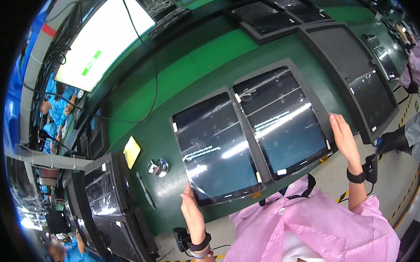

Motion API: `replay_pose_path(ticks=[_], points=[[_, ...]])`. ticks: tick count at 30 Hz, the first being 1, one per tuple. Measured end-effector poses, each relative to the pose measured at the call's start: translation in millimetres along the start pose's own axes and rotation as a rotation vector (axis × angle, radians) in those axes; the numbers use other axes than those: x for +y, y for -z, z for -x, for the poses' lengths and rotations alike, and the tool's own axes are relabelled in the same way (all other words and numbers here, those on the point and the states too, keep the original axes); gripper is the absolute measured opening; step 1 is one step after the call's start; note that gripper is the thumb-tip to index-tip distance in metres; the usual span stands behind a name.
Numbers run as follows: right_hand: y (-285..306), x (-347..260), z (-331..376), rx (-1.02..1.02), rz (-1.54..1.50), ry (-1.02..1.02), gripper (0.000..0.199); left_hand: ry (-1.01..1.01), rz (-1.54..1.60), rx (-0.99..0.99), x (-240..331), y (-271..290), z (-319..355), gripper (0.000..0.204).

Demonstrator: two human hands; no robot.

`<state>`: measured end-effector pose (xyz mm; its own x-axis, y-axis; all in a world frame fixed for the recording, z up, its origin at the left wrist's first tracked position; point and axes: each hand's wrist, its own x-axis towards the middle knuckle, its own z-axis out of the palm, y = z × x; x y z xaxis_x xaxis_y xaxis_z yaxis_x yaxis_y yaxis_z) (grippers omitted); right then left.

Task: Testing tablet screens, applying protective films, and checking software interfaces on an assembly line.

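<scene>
Two tablets (252, 131) lie between left hand (192, 213) and right hand (344, 137).

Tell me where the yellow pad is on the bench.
In the head view, the yellow pad lies on the green bench to the person's left, just beyond the small shiny metal object and left of the two-tablet tray.

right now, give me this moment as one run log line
left hand: on near-left corner of left tablet | right hand: on right edge of black tray | right tablet: in tray | both screens lit
</scene>
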<state>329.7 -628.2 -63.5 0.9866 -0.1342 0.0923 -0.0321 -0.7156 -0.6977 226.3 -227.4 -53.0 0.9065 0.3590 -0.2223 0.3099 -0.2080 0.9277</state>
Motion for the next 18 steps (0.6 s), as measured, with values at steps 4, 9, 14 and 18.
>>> replay_pose_path(ticks=[4,9,14,18], points=[[7,5,-15,-0.087,-0.099,-0.125,0.056,0.148,0.122,-0.012,10,-1,-8,0.083],[12,-2,-23,-0.202,-0.642,-0.409,0.065,0.328,0.617,-0.016,20,-2,-23,0.072],[21,-2,-29,-0.302,-0.73,-0.306,0.064,0.212,0.826,-0.116,27,-16,-26,0.062],[35,-1,-45,-0.301,-0.732,-0.248,0.06,0.203,0.834,-0.072,37,-27,-30,0.061]])
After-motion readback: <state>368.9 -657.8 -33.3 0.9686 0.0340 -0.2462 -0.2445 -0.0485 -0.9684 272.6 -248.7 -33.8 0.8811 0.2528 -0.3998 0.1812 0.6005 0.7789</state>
